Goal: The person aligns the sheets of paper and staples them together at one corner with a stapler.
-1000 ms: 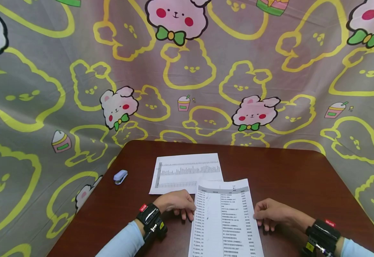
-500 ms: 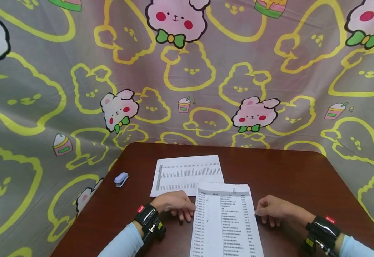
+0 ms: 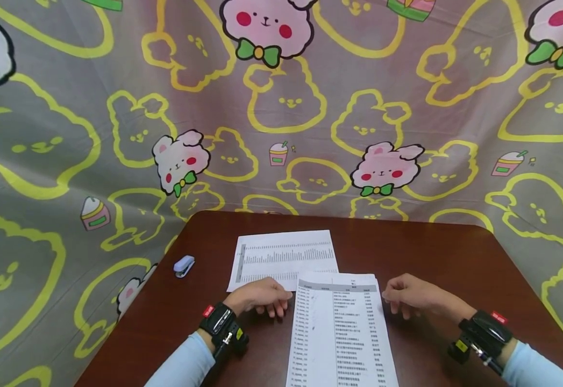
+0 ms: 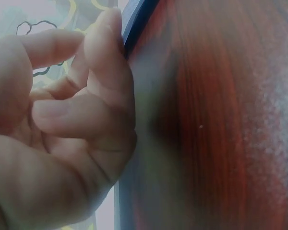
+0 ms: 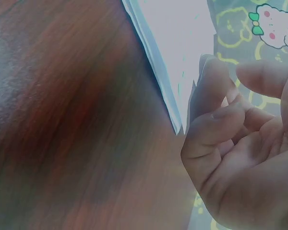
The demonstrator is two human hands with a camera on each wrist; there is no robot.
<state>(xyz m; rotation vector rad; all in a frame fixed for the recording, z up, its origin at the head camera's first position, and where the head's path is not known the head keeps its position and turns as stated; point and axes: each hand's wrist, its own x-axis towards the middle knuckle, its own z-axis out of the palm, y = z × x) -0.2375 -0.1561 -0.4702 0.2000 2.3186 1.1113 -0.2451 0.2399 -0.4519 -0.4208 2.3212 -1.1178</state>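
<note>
In the head view, a stack of printed table sheets (image 3: 332, 333) lies at the front of the dark wooden table. Beyond it lies a second printed sheet (image 3: 286, 252), its near right corner covered by the stack. My left hand (image 3: 259, 296) is beside the stack's left edge, fingers loosely bent and holding nothing. On the opposite side, my right hand (image 3: 412, 294) has its bent fingertips right by the stack's right edge. The right wrist view shows the layered edges of the sheets (image 5: 175, 52) behind those fingers (image 5: 206, 129), with the thumb apart from the index finger.
A small pale purple stapler (image 3: 183, 265) sits near the left edge of the brown table (image 3: 407, 247). Behind the table hangs a grey curtain (image 3: 305, 145) with cartoon bears and rabbits. Each wrist wears a black camera band.
Both hands have shifted slightly farther up along the stack's sides. The left fingertips have drawn back a little from its left edge. The sheets and stapler stay in place.
</note>
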